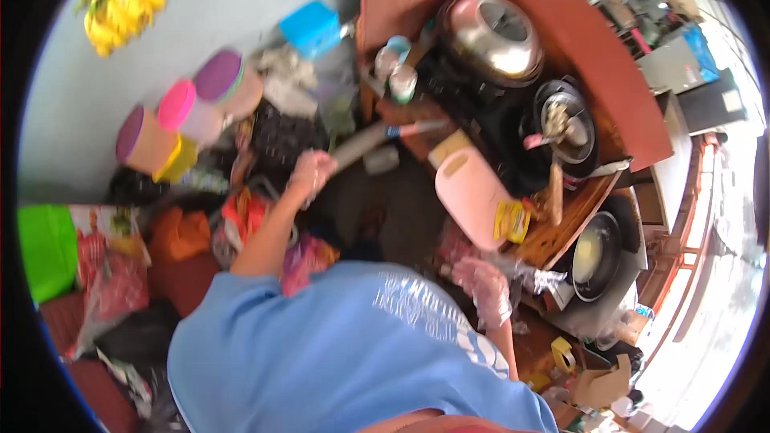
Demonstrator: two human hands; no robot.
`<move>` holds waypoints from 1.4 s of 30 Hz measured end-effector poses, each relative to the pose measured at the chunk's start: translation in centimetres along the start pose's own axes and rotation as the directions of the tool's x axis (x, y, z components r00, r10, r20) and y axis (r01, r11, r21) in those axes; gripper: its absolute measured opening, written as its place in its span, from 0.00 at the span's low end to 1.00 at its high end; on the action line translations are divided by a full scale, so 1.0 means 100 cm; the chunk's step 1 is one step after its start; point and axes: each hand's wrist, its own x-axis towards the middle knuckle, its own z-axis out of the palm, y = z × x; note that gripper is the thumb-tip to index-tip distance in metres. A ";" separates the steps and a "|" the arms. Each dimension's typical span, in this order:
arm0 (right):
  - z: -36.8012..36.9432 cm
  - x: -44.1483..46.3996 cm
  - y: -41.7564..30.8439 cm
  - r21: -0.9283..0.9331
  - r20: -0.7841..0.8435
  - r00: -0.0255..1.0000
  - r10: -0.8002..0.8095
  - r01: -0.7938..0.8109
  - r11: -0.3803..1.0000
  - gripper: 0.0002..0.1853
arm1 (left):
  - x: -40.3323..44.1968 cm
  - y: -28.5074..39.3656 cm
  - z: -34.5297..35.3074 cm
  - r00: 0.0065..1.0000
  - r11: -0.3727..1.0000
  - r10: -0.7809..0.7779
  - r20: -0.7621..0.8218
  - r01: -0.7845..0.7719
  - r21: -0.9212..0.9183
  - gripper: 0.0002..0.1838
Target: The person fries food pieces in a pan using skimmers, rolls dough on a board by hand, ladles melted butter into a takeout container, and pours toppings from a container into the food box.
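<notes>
My left hand (pixel 314 171), in a clear plastic glove, is closed at the near end of a long grey object (pixel 358 147), whose far end lies by the wooden counter. My right hand (pixel 484 285), also in a clear glove, is low beside the counter, close to crumpled foil (pixel 541 279) and clear plastic; its fingers are blurred, and whether they hold anything is unclear. A pink cutting board (pixel 469 196) with a yellow packet (pixel 512 221) on it lies above my right hand. Near the grey object's far end is a knife-like item (pixel 413 129) with a blue part.
On the stove (pixel 513 162) stand a lidded silver pot (pixel 496 36) and a dark pan (pixel 571 124) with utensils. Another black pan (pixel 596 256) holds something pale. Lidded tubs (pixel 148 140), a blue box (pixel 311 29) and bags (pixel 116 289) are at left; bananas (pixel 127 8) hang on the wall.
</notes>
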 end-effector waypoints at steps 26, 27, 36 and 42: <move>0.011 0.009 0.062 -0.069 -0.519 0.852 -0.063 0.032 0.997 0.17 | 0.278 0.605 -0.181 0.693 0.816 0.557 -0.457 -0.355 0.456 0.13; 0.011 0.007 0.064 -0.062 -0.527 0.848 -0.061 0.034 0.997 0.17 | 0.281 0.608 -0.182 0.694 0.812 0.563 -0.449 -0.363 0.457 0.13; 0.010 0.014 0.064 0.015 -0.579 0.815 -0.028 0.045 0.999 0.16 | 0.296 0.622 -0.169 0.796 0.897 0.422 -0.435 -0.297 0.326 0.12; 0.012 0.023 0.054 0.014 -0.564 0.824 -0.044 0.062 0.998 0.16 | 0.314 0.621 -0.160 0.799 0.922 0.388 -0.459 -0.342 0.183 0.13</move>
